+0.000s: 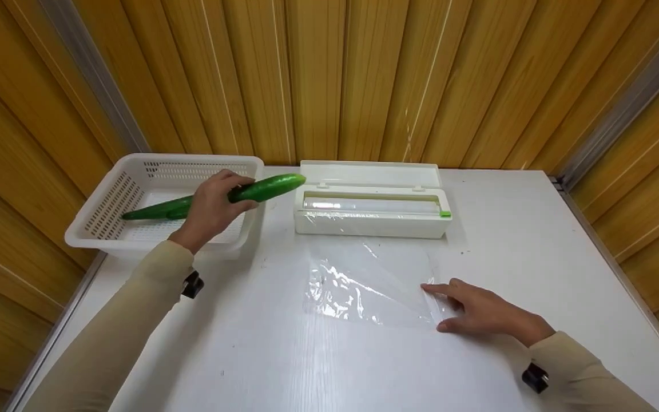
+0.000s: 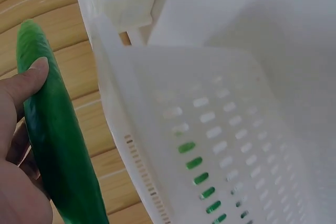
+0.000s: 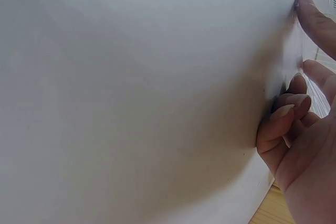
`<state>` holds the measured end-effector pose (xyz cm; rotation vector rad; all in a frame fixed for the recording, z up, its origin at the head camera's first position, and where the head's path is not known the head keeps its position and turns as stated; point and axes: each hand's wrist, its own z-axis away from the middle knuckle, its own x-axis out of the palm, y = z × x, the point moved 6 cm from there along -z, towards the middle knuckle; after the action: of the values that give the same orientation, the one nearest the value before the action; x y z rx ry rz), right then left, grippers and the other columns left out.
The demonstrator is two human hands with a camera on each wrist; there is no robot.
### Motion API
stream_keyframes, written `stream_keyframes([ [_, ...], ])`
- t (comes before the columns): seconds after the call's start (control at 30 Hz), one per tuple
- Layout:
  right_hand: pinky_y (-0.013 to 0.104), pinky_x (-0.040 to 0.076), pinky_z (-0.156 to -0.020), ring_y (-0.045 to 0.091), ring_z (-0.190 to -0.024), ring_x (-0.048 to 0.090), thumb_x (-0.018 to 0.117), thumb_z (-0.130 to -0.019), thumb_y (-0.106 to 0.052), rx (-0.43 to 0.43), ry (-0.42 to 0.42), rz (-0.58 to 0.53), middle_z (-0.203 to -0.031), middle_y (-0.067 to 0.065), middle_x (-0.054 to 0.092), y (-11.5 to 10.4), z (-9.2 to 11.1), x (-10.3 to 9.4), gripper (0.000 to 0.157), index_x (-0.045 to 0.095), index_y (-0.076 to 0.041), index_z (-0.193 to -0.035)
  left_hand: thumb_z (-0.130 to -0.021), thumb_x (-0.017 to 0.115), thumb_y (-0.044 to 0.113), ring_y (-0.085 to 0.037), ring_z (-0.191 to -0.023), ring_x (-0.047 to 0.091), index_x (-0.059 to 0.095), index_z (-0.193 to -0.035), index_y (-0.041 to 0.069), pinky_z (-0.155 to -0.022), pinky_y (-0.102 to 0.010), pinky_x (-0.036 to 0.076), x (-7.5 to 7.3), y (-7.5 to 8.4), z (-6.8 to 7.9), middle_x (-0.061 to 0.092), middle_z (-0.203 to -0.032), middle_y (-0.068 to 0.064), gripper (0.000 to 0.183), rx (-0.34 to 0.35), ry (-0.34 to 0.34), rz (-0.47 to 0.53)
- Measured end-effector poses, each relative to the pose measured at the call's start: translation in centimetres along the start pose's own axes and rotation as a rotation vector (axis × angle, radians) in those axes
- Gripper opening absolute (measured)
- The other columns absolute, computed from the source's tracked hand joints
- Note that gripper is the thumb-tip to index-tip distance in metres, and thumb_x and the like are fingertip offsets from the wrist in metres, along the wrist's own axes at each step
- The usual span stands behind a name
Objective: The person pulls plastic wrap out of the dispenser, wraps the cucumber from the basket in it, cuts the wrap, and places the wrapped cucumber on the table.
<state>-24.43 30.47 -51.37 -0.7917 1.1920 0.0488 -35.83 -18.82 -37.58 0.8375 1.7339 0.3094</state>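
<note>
My left hand (image 1: 213, 201) grips a green cucumber (image 1: 275, 186) around its middle, above the right side of a white slotted basket (image 1: 252, 171). In the left wrist view the thumb lies along the held cucumber (image 2: 58, 129). More green, apparently another cucumber (image 1: 149, 210), lies inside the basket and shows through its slots. A sheet of clear cling film (image 1: 358, 286) is spread on the table. My right hand (image 1: 478, 309) rests at the film's right edge, with index finger and thumb extended and touching it. The other right fingers are bent under in the right wrist view.
Behind the film stands a white cling film dispenser (image 1: 369, 225) with its lid (image 1: 369, 173) raised and a green slider (image 1: 445, 214) at its right end. The white table (image 1: 535, 229) meets wood-look panel walls (image 1: 364, 86) at the back and sides.
</note>
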Motion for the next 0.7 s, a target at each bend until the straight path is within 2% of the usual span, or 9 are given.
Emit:
stream_keyframes([
  [0.27,0.028,0.038,-0.069,0.008,-0.082,0.043,0.083,-0.091,-0.05,0.003,0.001,0.0,-0.092,-0.005,0.046,0.0,0.0,0.0,0.076,0.054,-0.023,-0.157,-0.089,0.088,0.011,-0.028,-0.107,0.063,0.075,-0.126,0.007,-0.101,-0.046,0.054,1.6,3.6,0.3,0.069,-0.118,-0.01,0.04,0.121,-0.031,0.031],
  [0.7,0.029,0.038,-0.07,0.009,-0.084,0.044,0.082,-0.092,-0.051,0.015,-0.008,0.007,-0.094,-0.005,0.046,0.2,-0.1,0.2,0.077,0.054,-0.023,-0.157,-0.086,0.09,0.011,-0.027,-0.106,0.067,0.079,-0.124,0.008,-0.099,-0.044,0.057,4.4,7.8,0.9,0.072,-0.114,-0.007,0.039,0.192,-0.106,0.071],
])
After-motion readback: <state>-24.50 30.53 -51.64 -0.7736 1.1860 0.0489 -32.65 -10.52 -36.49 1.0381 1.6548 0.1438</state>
